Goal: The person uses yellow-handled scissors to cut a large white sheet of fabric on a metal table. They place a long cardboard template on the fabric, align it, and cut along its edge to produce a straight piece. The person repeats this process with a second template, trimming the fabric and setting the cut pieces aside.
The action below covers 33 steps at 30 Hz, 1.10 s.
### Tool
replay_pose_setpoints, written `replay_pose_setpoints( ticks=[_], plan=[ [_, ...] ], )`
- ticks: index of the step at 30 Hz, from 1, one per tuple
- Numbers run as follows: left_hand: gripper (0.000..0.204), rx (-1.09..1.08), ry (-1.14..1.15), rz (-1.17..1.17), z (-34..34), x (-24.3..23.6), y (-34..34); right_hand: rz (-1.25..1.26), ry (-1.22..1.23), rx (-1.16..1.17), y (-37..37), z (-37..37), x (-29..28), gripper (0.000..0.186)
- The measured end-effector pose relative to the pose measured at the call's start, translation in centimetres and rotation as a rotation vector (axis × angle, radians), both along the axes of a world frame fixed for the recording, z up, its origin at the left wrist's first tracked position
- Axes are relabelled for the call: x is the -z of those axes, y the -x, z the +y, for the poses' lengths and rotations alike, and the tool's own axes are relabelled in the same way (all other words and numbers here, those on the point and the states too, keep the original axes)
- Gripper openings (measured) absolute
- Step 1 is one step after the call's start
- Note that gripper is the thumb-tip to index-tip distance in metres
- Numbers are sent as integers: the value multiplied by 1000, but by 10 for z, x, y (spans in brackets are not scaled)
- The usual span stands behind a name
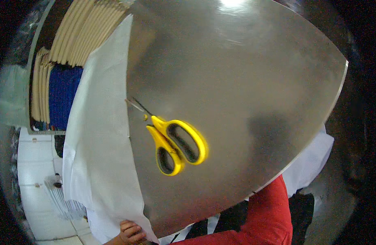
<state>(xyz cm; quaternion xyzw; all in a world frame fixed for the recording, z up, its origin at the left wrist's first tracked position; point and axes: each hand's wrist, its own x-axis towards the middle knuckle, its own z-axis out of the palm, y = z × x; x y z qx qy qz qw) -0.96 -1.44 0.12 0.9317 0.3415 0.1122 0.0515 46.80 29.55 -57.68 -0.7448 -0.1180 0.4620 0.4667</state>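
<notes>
1. Scissors (160,138) on table (245,102), tips leftward by cloth edge.
2. Cloth (100,122) along table's left side.
3. Left of cloth's far end: fabric stacks (75,36) inside container (45,132).
4. Left hand (133,232) at cloth's near corner.
5. More fabric (306,157) past table's near right edge.

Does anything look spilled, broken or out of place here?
Nothing looks spilled or broken. The yellow scissors lie loose on the metal table, tips by the white cloth; slightly untidy, perhaps, but nothing odd.
</notes>
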Motion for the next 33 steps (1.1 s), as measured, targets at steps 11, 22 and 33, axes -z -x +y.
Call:
replay_pose_setpoints(
  ticks=[11,22,33],
  plan=[
    [34,26,62,89,12,-14,-17,846,-75,-105,44,-251,-108,42],
    [37,9,26,25,10,-8,-16,-149,-380,1078,-158,-586,-483,53],
    [26,57,-50,-93,18,-33,-10,-698,-732,777,-43,-495,-655,52]
  ],
)
